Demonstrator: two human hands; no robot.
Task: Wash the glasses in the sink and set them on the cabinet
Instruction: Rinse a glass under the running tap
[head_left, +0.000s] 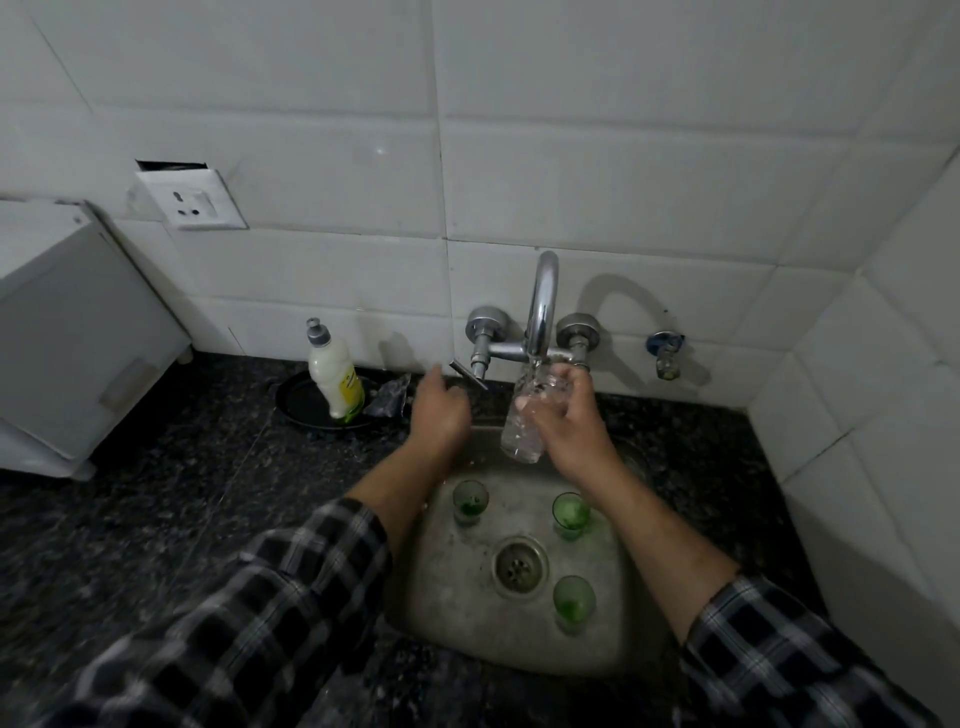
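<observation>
Under the tap (542, 306), the right hand (569, 434) wraps its fingers round a clear glass (522, 426), held tilted above the sink (457, 623). Beside it the left hand (440, 410) hangs by the lever (470, 375), fingers loosely bent, gripping nothing. Three green glasses (570, 514) stand upright in the sink. Likely risk: wet glass slips from that one-handed grip and drops onto those below, chipping them

Left hand (439, 410) blurred, perhaps touching tap lever (467, 375), sleeves (234, 623) cropped below
</observation>
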